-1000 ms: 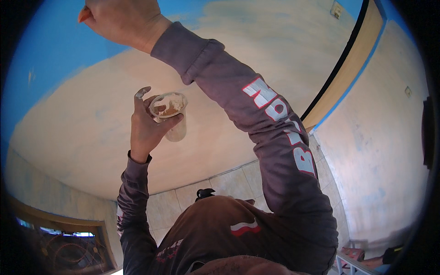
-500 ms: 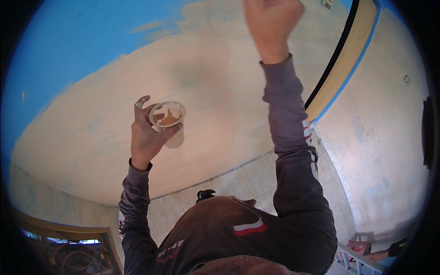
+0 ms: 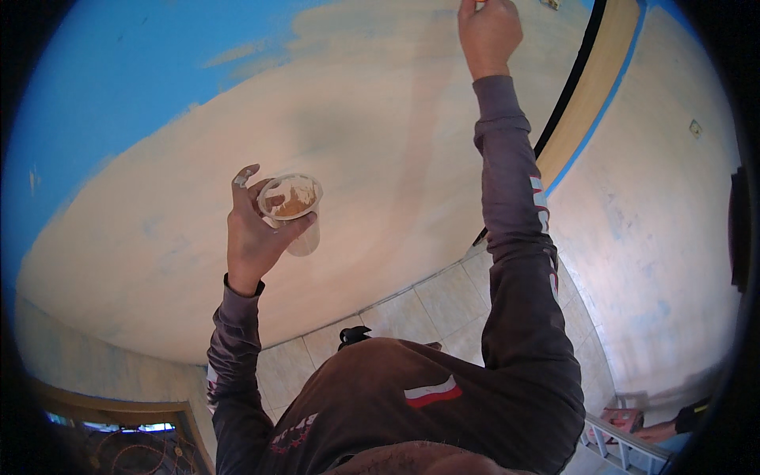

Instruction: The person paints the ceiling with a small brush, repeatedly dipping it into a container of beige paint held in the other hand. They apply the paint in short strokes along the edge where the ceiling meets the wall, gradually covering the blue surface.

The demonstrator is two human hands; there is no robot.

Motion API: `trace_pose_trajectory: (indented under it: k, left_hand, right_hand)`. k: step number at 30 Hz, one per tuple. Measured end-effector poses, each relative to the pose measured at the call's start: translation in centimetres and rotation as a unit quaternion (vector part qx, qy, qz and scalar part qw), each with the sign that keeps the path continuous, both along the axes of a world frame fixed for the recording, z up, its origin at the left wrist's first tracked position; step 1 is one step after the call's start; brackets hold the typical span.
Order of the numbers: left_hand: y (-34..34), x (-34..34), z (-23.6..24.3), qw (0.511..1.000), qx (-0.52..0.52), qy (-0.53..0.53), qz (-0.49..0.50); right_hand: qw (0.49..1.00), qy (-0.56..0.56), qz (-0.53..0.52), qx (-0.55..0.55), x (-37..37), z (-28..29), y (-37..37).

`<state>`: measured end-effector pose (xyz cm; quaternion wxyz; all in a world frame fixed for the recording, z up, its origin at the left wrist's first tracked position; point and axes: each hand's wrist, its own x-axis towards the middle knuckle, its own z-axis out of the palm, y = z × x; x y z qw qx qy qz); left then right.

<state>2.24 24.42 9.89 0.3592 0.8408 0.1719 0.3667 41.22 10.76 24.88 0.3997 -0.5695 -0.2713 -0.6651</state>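
Observation:
My left hand (image 3: 257,237) grips a clear plastic cup (image 3: 302,237), its fingers and thumb around the side below the rim. Whitish smears and a peach-coloured patch show inside the cup. One finger with a pale wrap or smear on it sticks up apart from the rest. High up at the top edge, my right hand (image 3: 491,36) is closed in a fist in front of the wall (image 3: 380,182). A small red and white bit shows at its fingers, but what it holds is cut off by the frame. The wall is peach below and blue at the upper left.
A door frame edge (image 3: 606,79) runs down beside my right arm. At the lower right are a metal ladder (image 3: 625,451), a red object (image 3: 621,418) and another person's arm (image 3: 659,431). A wooden-framed opening (image 3: 119,408) lies at the lower left. Pale tiles (image 3: 404,321) cover the floor.
My right hand has moved right and slightly up, and its forearm has swung right with it. My left hand and the cup have hardly moved. The view has shifted slightly.

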Motion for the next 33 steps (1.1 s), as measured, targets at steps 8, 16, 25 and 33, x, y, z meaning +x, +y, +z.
trace_pose_trajectory:
  k: [8, 16, 25, 33]
  left_hand:
    - [0.6, 0.4, -0.8, 1.000, 0.008, -0.011, 0.009]
    - [0.6, 0.4, -0.9, 1.000, -0.009, -0.016, 0.004]
    - [1.1, 0.7, -1.6, 0.999, -0.028, -0.025, -0.001]
    - [1.1, 0.5, -1.3, 1.000, -0.021, 0.000, 0.008]
  right_hand:
    - [0.999, -0.044, 0.028, -0.005, -4.8, 0.4, 3.6]
    - [0.990, -0.078, 0.112, -0.029, -10.8, 0.7, 7.1]
    - [0.956, -0.115, 0.261, -0.061, -17.5, -0.2, 10.6]
    - [0.868, -0.044, 0.495, -0.008, -16.8, 0.6, 7.9]
